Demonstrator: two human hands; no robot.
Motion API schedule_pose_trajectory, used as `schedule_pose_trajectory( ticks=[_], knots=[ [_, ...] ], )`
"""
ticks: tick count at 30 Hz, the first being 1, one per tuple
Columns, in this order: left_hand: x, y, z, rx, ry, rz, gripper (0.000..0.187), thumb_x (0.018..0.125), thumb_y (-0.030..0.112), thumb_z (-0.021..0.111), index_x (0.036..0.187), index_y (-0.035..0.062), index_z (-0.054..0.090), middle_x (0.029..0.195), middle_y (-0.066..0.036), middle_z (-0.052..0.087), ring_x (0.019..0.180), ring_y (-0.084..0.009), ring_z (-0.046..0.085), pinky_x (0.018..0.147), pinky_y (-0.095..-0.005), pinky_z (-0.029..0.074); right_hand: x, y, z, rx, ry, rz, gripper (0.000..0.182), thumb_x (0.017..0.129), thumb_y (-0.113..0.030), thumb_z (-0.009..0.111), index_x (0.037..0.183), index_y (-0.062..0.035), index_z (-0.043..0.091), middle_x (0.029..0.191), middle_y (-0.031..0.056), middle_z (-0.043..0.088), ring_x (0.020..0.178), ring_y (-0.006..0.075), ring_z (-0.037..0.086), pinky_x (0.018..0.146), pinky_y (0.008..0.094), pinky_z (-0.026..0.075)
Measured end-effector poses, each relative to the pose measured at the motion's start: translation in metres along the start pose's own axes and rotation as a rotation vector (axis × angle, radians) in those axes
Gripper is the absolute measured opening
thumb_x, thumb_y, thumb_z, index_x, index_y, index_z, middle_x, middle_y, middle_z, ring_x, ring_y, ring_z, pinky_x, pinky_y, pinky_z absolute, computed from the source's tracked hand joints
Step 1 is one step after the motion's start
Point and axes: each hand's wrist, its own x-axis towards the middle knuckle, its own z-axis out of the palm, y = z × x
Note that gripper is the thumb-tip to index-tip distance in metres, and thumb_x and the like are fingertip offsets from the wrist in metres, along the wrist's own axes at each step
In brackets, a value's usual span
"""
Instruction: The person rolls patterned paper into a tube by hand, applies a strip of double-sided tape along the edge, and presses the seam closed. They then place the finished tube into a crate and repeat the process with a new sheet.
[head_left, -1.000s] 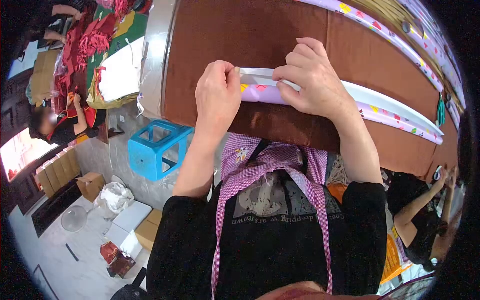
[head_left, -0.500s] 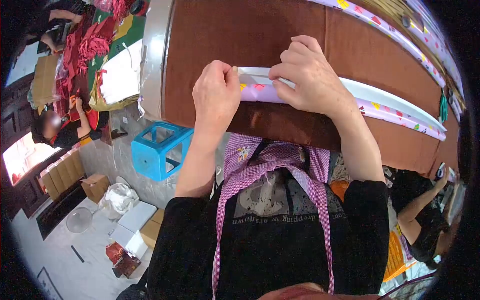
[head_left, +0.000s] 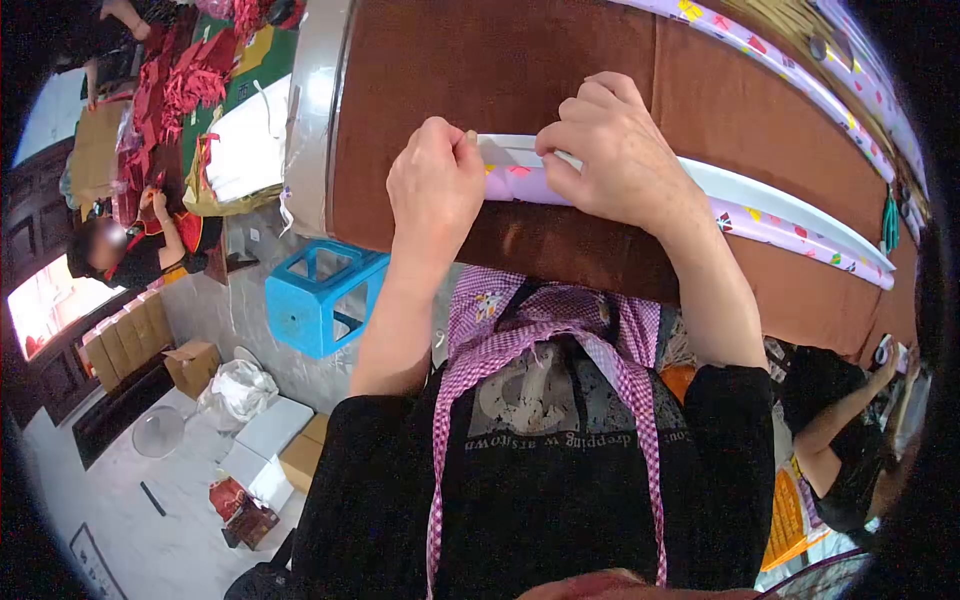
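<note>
A long lilac patterned paper roll (head_left: 780,232) with a white inner side lies along the near side of the brown cloth-covered table (head_left: 480,60). At its left end my left hand (head_left: 437,180) pinches the paper's edge between thumb and fingers. Further right, my right hand (head_left: 620,150) has its fingers curled over the white edge, pinching it with thumb and forefinger. Between the two hands, a stretch of white edge and lilac print shows.
Another patterned roll (head_left: 770,60) lies along the table's far side, by thin sticks (head_left: 775,15). A blue stool (head_left: 315,300) stands below left of the table. One person (head_left: 150,245) works at the left, another (head_left: 830,430) at the lower right.
Both hands keep nearly the same places. The white edge between them looks slightly more opened out. The view has shifted slightly.
</note>
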Motion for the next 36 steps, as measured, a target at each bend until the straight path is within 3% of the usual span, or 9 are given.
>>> schedule_pose_trajectory(
  ticks=[17,36],
  knots=[
    [0.003,0.004,-0.004,0.051,-0.025,-0.034,0.017,0.086,0.015,0.065,0.079,0.0016,0.058,0.078,-0.022,0.066,0.074,-0.0423,0.066,0.067,-0.0511,0.052,0.005,-0.013,0.002,-0.203,-0.101,0.056,0.011,0.075,-0.015,0.065,0.073,-0.0065,0.073,0.074,0.0069,0.062,0.085,0.0246,0.059,0.098,0.0405,0.041],
    [0.022,0.007,-0.023,0.160,-0.253,-0.224,0.030,0.086,0.031,0.067,0.085,0.0015,0.070,0.086,-0.022,0.070,0.087,-0.0411,0.067,0.080,-0.0480,0.053,0.006,-0.014,0.004,-0.187,-0.071,0.056,0.015,0.075,-0.015,0.063,0.069,-0.0039,0.072,0.072,0.0087,0.063,0.081,0.0254,0.058,0.091,0.0388,0.042]
  ],
)
